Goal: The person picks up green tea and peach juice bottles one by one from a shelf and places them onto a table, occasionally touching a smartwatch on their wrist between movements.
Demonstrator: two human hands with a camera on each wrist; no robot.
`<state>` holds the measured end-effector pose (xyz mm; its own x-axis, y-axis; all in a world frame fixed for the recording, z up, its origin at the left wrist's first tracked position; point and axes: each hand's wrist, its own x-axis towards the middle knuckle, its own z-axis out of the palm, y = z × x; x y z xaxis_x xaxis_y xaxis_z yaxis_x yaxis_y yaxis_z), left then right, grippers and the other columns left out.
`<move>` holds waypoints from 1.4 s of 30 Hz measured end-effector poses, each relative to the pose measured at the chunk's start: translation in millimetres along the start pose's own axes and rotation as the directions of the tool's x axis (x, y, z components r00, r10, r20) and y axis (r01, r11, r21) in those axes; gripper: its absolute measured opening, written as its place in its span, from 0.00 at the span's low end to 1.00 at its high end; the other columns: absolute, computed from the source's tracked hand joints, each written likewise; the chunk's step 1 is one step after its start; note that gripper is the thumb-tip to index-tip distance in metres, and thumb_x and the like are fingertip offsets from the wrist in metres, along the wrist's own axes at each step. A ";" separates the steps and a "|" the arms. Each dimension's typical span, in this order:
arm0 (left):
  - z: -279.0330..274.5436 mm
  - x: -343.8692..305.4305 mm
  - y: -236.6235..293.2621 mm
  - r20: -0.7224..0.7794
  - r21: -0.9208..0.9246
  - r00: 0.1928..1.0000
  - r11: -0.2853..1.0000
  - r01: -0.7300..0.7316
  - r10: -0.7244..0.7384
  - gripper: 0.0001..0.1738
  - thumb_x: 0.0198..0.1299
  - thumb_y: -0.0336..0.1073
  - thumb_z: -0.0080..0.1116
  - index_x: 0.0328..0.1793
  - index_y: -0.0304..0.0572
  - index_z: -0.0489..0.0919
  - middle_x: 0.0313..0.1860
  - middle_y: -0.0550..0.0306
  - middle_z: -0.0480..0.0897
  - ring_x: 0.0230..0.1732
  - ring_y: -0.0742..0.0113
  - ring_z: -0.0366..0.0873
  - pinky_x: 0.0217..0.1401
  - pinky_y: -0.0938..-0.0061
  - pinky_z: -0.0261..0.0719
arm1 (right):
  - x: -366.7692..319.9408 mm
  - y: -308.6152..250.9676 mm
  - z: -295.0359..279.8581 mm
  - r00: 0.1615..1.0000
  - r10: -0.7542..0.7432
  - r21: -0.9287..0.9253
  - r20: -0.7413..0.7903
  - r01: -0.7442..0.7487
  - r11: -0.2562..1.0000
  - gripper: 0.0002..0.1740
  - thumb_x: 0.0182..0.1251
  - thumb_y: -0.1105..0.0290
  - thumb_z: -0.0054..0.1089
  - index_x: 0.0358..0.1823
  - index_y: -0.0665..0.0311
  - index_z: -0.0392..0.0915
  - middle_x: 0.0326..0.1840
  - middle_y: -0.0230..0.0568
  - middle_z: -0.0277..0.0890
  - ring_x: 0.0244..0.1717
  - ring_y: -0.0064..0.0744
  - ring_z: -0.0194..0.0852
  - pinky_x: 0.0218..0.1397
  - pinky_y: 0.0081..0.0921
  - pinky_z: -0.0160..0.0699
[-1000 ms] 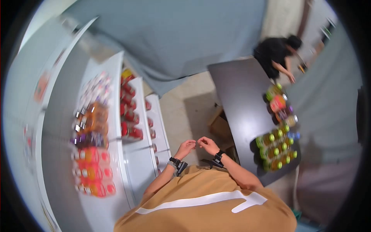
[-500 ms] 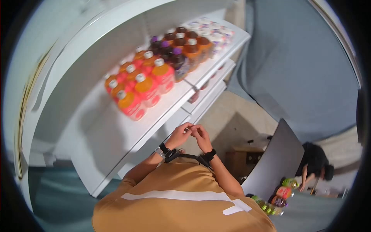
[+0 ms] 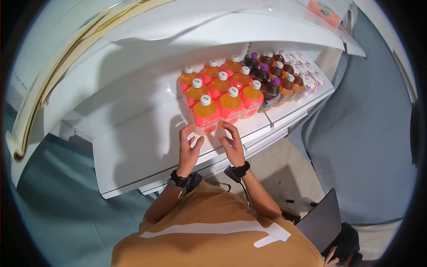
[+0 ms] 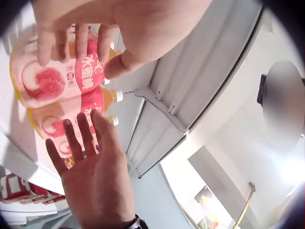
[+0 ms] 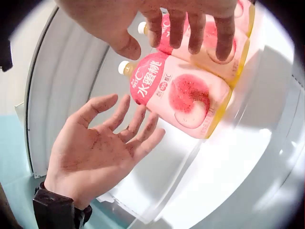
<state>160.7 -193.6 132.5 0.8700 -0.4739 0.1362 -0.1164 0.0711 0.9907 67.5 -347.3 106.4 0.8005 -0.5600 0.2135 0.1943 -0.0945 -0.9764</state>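
Observation:
Pink-labelled bottles with white caps stand in rows on a white shelf. In the head view my left hand [image 3: 190,149] is at the left of the front-left bottle [image 3: 207,116], fingers spread and slightly bent. My right hand [image 3: 232,144] stands at that bottle's right, also open, near the front edge. The left wrist view shows my left hand [image 4: 119,33] over a pink label [image 4: 45,81] and my right hand [image 4: 97,176] below it. In the right wrist view both hands, left [image 5: 95,148] and right [image 5: 157,19], flank the bottle [image 5: 181,95]. Whether fingertips touch it, I cannot tell.
Right of the pink bottles stand purple-capped bottles [image 3: 271,91], brown-orange bottles [image 3: 286,84] and patterned white packs [image 3: 307,73]. An upper shelf [image 3: 284,35] overhangs them. A dark table [image 3: 322,222] and a crouching person [image 3: 347,244] are at lower right.
The view has swung from the aisle and table to the shelf of bottles. My hands, close together before, have moved apart and reached forward to the front pink bottle.

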 end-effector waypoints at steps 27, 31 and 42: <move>-29.5 46.5 -19.6 0.147 0.003 0.976 0.987 0.160 -0.159 0.43 0.47 0.28 0.82 0.71 0.34 0.74 0.61 0.53 0.82 0.64 0.68 0.78 0.58 0.72 0.83 | 18.4 -8.2 6.7 0.999 0.028 0.095 -0.019 -0.026 0.995 0.28 0.62 0.70 0.75 0.60 0.60 0.69 0.61 0.34 0.69 0.58 0.26 0.67 0.61 0.30 0.73; -45.6 37.0 -20.3 0.319 0.083 0.942 0.993 0.082 -0.104 0.48 0.46 0.29 0.83 0.74 0.33 0.70 0.68 0.51 0.77 0.69 0.65 0.74 0.67 0.67 0.77 | 20.0 3.1 6.7 0.991 -0.131 -0.026 0.007 0.131 0.991 0.29 0.63 0.71 0.73 0.63 0.62 0.69 0.64 0.39 0.68 0.61 0.31 0.69 0.66 0.32 0.70; 8.3 39.4 -16.5 0.284 -0.203 0.948 0.975 -0.086 0.143 0.49 0.46 0.28 0.82 0.74 0.41 0.64 0.66 0.58 0.74 0.68 0.65 0.73 0.72 0.68 0.73 | 31.1 3.1 28.2 0.986 -0.149 0.102 0.068 0.142 0.985 0.28 0.69 0.65 0.64 0.68 0.64 0.68 0.66 0.44 0.72 0.71 0.38 0.67 0.76 0.32 0.60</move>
<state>192.9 -220.7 121.6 0.6725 -0.6882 0.2724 -0.0913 0.2881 0.9533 109.0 -341.9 111.0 0.7995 -0.4821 0.3583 0.3624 -0.0886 -0.9278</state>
